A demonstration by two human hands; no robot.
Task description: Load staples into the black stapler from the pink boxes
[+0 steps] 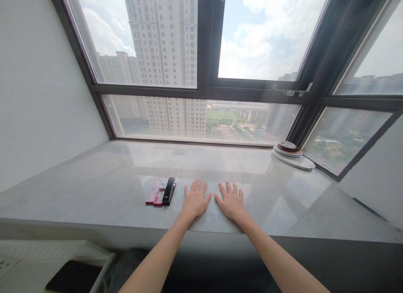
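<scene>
My left hand [196, 200] lies palm down on the glossy grey windowsill [110, 200], its fingers spread and nothing in it. Beside it, also flat with fingers apart, rests my right hand [231, 201]; a small gap separates the two thumbs. Left of my left hand a black stapler [169, 191] lies lengthwise, pointing away from me. Against the stapler's left side are several small red-and-white boxes [152, 196], which look like staple boxes. Neither hand touches the stapler or the boxes.
A stack of round plates or discs [291, 154] sits in the back right corner by the dark window frame [201, 92]. White walls stand at both sides. Below the sill's front edge, at the lower left, is a white plastic bin [94, 247] with a dark flat object [74, 277] in it.
</scene>
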